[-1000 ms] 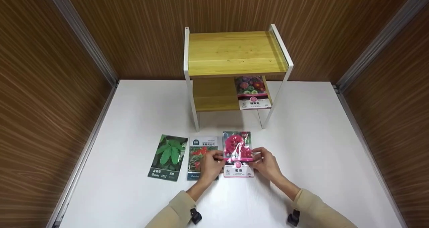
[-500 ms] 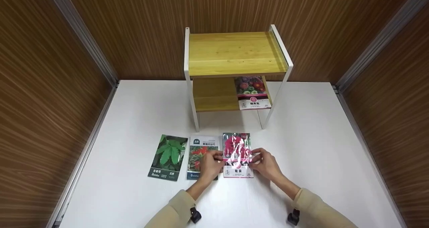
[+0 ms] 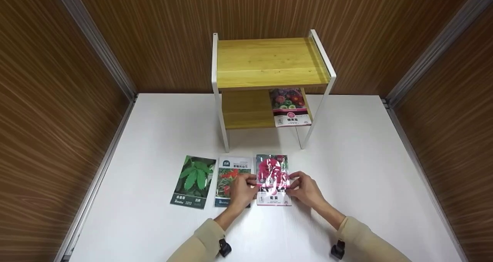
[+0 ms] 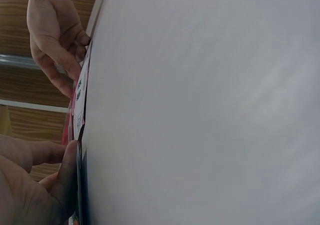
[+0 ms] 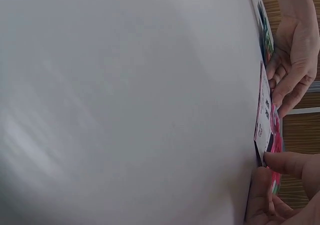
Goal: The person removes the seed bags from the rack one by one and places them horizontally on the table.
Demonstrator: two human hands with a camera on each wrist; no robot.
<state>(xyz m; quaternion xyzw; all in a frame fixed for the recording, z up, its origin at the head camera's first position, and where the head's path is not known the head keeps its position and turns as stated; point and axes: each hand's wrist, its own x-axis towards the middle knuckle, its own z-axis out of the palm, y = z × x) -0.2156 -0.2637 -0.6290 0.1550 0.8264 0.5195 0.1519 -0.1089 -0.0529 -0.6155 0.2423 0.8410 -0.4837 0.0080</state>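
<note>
A seed packet with a magenta flower picture [image 3: 272, 173] lies close over the white table, a little glare on its glossy front. My left hand [image 3: 242, 190] pinches its left edge, overlapping the middle packet in the head view. From the other side my right hand [image 3: 307, 190] holds the right edge between thumb and fingers. In the right wrist view the magenta packet's white label [image 5: 265, 112] faces up, slightly raised off the table. To the left lie a packet with red flowers [image 3: 227, 177], partly covered by my left hand, and a green-leaf packet [image 3: 195, 179], slightly slanted.
Behind the packets stands a two-tier shelf [image 3: 269, 61] with wooden boards and white side frames. On its lower board, at the right, lies another flower seed packet [image 3: 290, 107]. Wood-grain walls [image 3: 173, 42] enclose the white table [image 3: 154, 131] on three sides.
The magenta packet's far edge has come slightly lower and nearer to me, and the glare on it has shifted. Both hands keep their hold, almost still.
</note>
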